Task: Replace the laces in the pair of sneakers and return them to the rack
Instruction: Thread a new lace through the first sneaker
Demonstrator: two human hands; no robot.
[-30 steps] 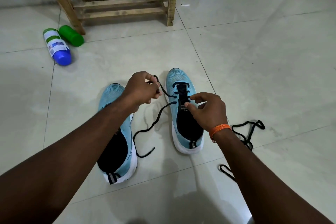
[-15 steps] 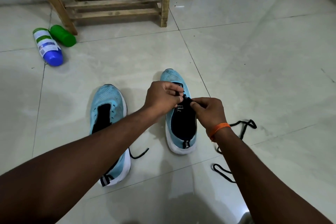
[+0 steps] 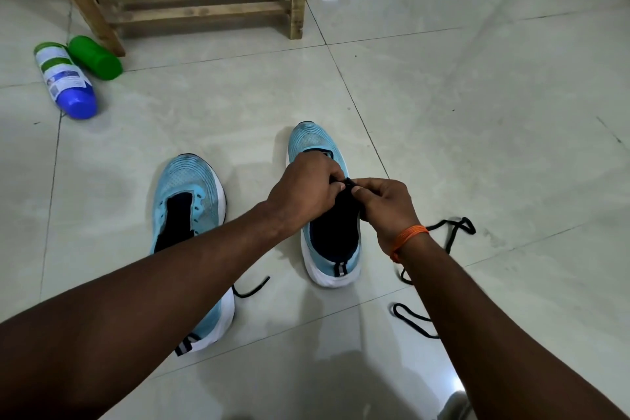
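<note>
Head view: lacing step, right-hand sneaker (image 3: 308, 143). Left grip (image 3: 303, 188) and right grip (image 3: 387, 210) both pinch black lace (image 3: 348, 182) above its opening. Next, likely: thread it further up, draw ends even.

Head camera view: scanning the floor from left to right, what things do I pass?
White bottle with blue end, green plastic bottle, unlaced light-blue sneaker, second light-blue sneaker, loose black lace.

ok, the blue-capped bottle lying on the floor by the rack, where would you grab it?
Probably round the labelled body of the bottle, coming from above with fingers across its length. It lies on its side, so the round flanks are open; the green container crowds its far end, so take the half nearer the blue cap.
</note>
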